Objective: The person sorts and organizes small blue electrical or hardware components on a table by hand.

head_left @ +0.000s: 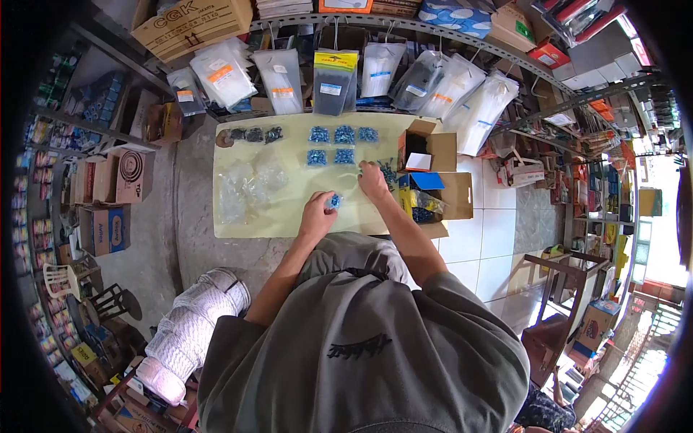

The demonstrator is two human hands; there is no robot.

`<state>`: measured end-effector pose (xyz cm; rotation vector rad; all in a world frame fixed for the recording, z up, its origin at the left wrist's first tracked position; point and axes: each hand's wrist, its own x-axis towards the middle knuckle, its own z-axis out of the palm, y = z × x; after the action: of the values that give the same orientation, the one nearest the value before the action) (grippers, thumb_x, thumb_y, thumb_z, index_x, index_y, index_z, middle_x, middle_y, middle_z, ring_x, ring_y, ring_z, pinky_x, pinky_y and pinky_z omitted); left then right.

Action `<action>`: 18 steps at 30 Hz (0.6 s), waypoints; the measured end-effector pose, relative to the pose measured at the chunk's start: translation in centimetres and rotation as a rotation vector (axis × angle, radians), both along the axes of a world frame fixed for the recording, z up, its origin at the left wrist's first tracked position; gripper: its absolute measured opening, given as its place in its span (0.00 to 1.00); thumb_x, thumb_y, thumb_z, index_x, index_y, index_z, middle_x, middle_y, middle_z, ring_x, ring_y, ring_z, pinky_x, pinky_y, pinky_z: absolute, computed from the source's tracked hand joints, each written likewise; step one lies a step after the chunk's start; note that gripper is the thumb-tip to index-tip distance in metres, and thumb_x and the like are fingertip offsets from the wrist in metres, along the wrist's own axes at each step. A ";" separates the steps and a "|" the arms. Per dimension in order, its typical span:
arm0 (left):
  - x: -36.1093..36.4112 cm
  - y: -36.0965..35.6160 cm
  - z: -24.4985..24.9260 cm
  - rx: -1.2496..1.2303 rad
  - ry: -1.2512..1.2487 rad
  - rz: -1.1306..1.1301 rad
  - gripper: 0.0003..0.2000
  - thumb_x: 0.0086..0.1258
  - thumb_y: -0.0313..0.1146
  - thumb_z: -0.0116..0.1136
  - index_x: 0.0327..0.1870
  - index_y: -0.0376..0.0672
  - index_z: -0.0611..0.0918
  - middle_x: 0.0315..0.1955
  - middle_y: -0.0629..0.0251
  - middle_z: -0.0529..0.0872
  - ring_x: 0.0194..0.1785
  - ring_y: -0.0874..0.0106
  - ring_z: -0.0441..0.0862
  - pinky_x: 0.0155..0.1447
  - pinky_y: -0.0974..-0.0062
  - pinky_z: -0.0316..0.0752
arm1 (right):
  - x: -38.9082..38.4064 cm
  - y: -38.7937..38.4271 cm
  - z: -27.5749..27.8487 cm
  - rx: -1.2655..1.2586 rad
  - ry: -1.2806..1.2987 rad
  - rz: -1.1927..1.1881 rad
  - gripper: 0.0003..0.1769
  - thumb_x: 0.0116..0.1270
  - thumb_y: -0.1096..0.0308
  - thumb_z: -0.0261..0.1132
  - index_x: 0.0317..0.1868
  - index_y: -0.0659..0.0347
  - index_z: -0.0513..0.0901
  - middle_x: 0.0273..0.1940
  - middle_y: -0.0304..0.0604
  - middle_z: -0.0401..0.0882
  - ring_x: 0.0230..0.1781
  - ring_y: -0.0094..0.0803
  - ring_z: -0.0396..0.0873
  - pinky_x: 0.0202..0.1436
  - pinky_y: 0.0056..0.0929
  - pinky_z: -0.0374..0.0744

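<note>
Left hand [316, 215]: grip closed around small blue packet [333, 201], left of open box [426, 195].
Right hand [373, 180]: on dark pile [390, 173] beside open box; grip width impossible to tell.
Blue packet rows [343, 144]: on table [375, 216], left of open box.

Table [289, 224] w/ blue pkts [344, 135], clear bags [245, 184]

On the tabletop [245, 224] before me, filled packets [344, 135] lie in rows at twelve o'clock, empty bags [249, 184] at ten, open boxes [442, 150] at three, one packet [333, 201] in my left hand [316, 215].
</note>
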<state>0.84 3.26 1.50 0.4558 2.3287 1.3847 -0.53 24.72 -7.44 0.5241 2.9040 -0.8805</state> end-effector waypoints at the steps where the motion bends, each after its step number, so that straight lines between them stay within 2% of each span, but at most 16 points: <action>1: 0.0 -0.1 0.0 -0.004 0.003 0.005 0.21 0.54 0.20 0.59 0.52 0.35 0.79 0.44 0.55 0.81 0.33 0.65 0.83 0.40 0.72 0.78 | -0.3 0.0 -0.9 0.039 -0.042 0.027 0.16 0.56 0.72 0.64 0.46 0.65 0.79 0.43 0.61 0.80 0.46 0.54 0.81 0.48 0.46 0.80; 3: -0.1 -0.5 -0.2 0.040 0.014 -0.010 0.20 0.57 0.20 0.61 0.54 0.36 0.80 0.47 0.56 0.81 0.33 0.69 0.83 0.39 0.76 0.79 | -0.7 -0.4 -1.4 0.071 -0.078 0.062 0.16 0.57 0.71 0.63 0.47 0.65 0.78 0.44 0.62 0.79 0.46 0.55 0.81 0.48 0.46 0.80; 6: -0.1 -0.7 -0.4 0.077 0.013 0.007 0.21 0.57 0.21 0.61 0.54 0.37 0.80 0.47 0.56 0.81 0.32 0.69 0.83 0.39 0.76 0.78 | -0.3 -0.7 -0.1 0.115 -0.118 0.088 0.12 0.59 0.72 0.60 0.44 0.65 0.80 0.42 0.59 0.81 0.43 0.53 0.82 0.46 0.43 0.81; 9: -0.3 -0.6 -0.1 -0.006 0.034 0.009 0.21 0.56 0.21 0.62 0.55 0.35 0.79 0.46 0.56 0.81 0.33 0.68 0.83 0.39 0.75 0.79 | 0.5 -1.3 2.3 -0.031 -0.018 0.022 0.09 0.58 0.74 0.62 0.40 0.65 0.81 0.39 0.54 0.83 0.39 0.50 0.83 0.41 0.40 0.82; 11: -0.4 -0.6 -0.2 -0.030 0.054 0.022 0.21 0.56 0.21 0.62 0.54 0.34 0.79 0.46 0.55 0.81 0.33 0.68 0.83 0.38 0.74 0.79 | 1.6 -2.7 6.5 -0.274 0.287 -0.034 0.05 0.58 0.73 0.64 0.36 0.63 0.80 0.35 0.51 0.83 0.37 0.45 0.84 0.39 0.38 0.82; 12: -0.4 -0.5 -0.2 -0.055 0.072 0.031 0.21 0.56 0.22 0.61 0.54 0.33 0.79 0.45 0.55 0.81 0.33 0.68 0.83 0.38 0.74 0.79 | 2.2 -3.4 8.1 -0.273 0.285 -0.036 0.05 0.58 0.73 0.64 0.36 0.63 0.80 0.35 0.51 0.83 0.37 0.45 0.84 0.39 0.38 0.82; 14: -0.4 -0.3 0.2 -0.064 0.046 0.028 0.21 0.56 0.21 0.61 0.54 0.33 0.79 0.45 0.54 0.81 0.32 0.68 0.84 0.38 0.74 0.79 | 3.3 -4.8 10.3 -0.571 0.286 0.016 0.10 0.56 0.73 0.69 0.39 0.62 0.82 0.35 0.49 0.84 0.33 0.41 0.84 0.37 0.35 0.80; 18: -0.7 0.4 0.6 -0.084 0.024 0.033 0.21 0.55 0.21 0.62 0.53 0.33 0.79 0.46 0.54 0.81 0.30 0.68 0.84 0.37 0.73 0.79 | 4.5 -6.3 10.3 -0.525 0.217 0.095 0.09 0.57 0.70 0.68 0.38 0.60 0.82 0.36 0.48 0.83 0.35 0.46 0.83 0.39 0.38 0.81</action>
<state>0.11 3.67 2.12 0.4130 2.4139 1.2970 4.01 18.37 2.86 0.2549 2.6655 -1.6944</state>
